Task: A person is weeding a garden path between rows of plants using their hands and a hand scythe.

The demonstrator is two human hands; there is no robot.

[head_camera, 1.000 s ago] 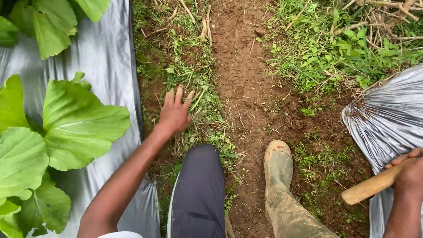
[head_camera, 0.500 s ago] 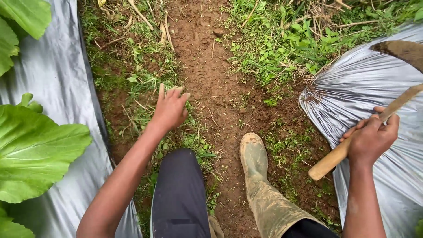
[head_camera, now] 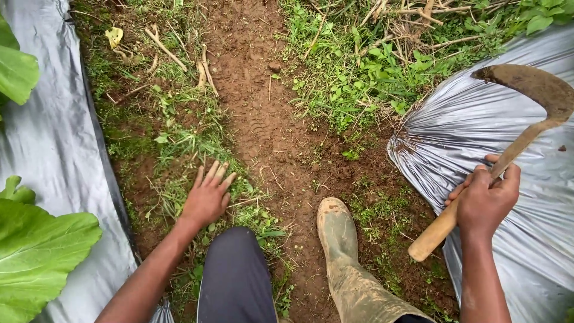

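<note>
Head view looks straight down a dirt path (head_camera: 263,119) running from the upper middle of the frame to the bottom. Left hand (head_camera: 207,196) lies flat with fingers spread on the grass (head_camera: 179,143) at centre left, gripping nothing, close to the dark edge of the silver plastic sheet (head_camera: 54,137) that fills the left side. Right hand (head_camera: 485,200) at the right is clamped around the wooden handle of a sickle (head_camera: 508,155) (curved blade up in the upper right corner), over a second silver sheet (head_camera: 466,125). Between the 2 hands stand a muddy boot (head_camera: 341,239) and a dark-trousered knee (head_camera: 236,275); the path ahead lies open. Broad green leaves (head_camera: 42,251) overhang the lower left sheet.
</note>
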